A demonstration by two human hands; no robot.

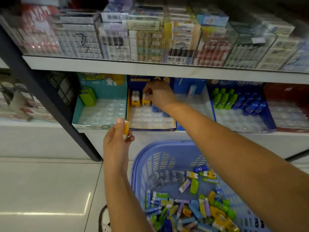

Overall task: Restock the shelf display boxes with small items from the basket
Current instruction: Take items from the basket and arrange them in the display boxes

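At your twelve o'clock, clear bins [150,39] of boxed packs fill the top shelf [167,71]. A black post [41,91] slants down at ten o'clock, with blurred packets [20,104] left of it. Glossy floor tiles [50,190] lie at eight o'clock.

- teal display box [100,84], far left on the lower shelf: big green and white Chinese characters across its back card, too blurred to read
- navy display box [151,128], just right of it: a row of yellow marks on the back card and a line of small print on the near lip, neither legible
- white carton [113,17] atop the upper shelf: a barcode, digits unreadable
- clear bin front [82,41], upper shelf left: a black handwritten scrawl, perhaps a 3
- light blue carton [211,20], upper shelf right: a small red ringed sign
- white-and-purple pack [184,185] in the basket [147,158]: purple lettering, illegible
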